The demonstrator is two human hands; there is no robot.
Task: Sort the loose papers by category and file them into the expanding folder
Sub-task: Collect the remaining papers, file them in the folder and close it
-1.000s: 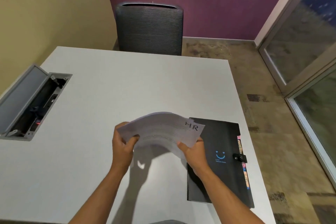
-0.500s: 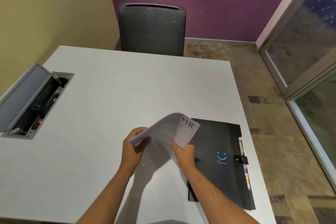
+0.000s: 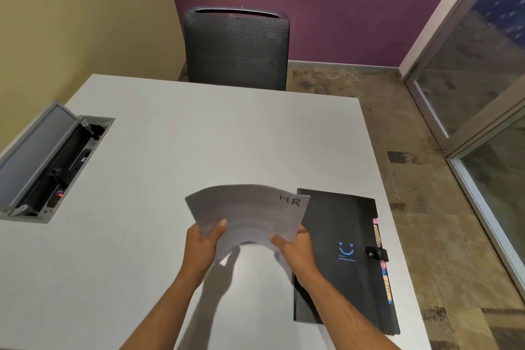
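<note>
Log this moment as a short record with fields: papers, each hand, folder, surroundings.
papers: stack of papers, top sheet marked "HR" at its far right corner, held bowed above the table
left hand: grips the stack's near left edge
right hand: grips the stack's near right edge
folder: black expanding folder, flat on the table at right, strap fastened, coloured tabs along its right edge
surroundings: open cable box at left; mesh chair beyond the table
</note>
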